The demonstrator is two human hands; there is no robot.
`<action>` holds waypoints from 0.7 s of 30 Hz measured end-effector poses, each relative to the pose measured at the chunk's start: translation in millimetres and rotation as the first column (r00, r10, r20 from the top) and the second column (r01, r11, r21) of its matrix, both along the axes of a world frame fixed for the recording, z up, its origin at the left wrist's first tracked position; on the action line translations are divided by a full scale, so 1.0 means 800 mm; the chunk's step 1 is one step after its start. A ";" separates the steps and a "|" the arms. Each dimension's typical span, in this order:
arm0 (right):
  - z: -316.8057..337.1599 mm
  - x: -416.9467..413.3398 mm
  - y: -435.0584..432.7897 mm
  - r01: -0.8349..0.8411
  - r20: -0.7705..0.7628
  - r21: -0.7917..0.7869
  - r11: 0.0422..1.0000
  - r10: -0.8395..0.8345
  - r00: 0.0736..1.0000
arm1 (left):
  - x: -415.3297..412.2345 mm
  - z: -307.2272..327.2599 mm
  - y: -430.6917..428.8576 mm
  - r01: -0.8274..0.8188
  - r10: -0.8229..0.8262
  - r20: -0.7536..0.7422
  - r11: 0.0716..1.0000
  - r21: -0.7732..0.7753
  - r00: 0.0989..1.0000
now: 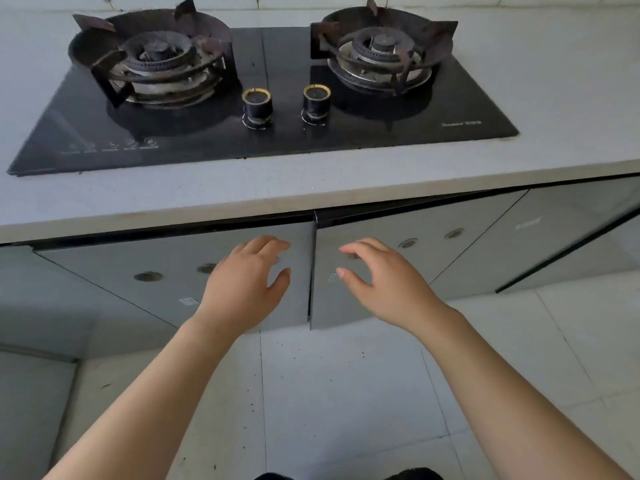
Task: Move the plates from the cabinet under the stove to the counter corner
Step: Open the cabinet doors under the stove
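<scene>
Plates not in view; judged to sit behind the cabinet doors (104, 265) under the stove (277, 133), which look shut or nearly so. Left hand (242, 282) and right hand (384, 282) are at the doors' meeting edges, fingers (273, 245) loosely spread and curved, holding nothing; contact with the doors cannot be told. Plates likely stiff, smooth, breakable, heavy if stacked: best held under the rim from both sides.
</scene>
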State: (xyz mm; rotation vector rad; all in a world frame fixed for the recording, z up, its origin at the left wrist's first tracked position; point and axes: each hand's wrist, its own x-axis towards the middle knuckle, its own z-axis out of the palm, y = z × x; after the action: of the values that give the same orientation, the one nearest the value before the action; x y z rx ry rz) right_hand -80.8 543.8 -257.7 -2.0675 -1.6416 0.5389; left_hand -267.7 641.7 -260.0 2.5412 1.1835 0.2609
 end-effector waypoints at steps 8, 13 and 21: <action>-0.109 0.020 0.017 0.010 0.115 0.210 0.978 -0.035 0.993 | 0.020 -0.089 0.026 0.044 -0.052 0.007 0.916 0.399 0.999; -0.132 0.027 0.022 -0.011 0.237 0.408 0.913 -0.094 0.967 | 0.030 -0.129 0.031 -0.007 -0.057 0.099 0.839 0.544 0.993; -0.122 0.037 0.025 0.012 0.259 0.635 0.772 -0.228 0.939 | 0.013 -0.144 0.013 -0.049 -0.036 0.221 0.930 0.365 0.975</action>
State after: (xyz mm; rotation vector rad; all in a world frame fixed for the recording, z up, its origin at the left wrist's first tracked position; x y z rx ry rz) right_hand -51.1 563.7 -355.4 -1.7724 -1.5477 -0.3906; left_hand -257.4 652.2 -374.8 2.7238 1.1424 0.8211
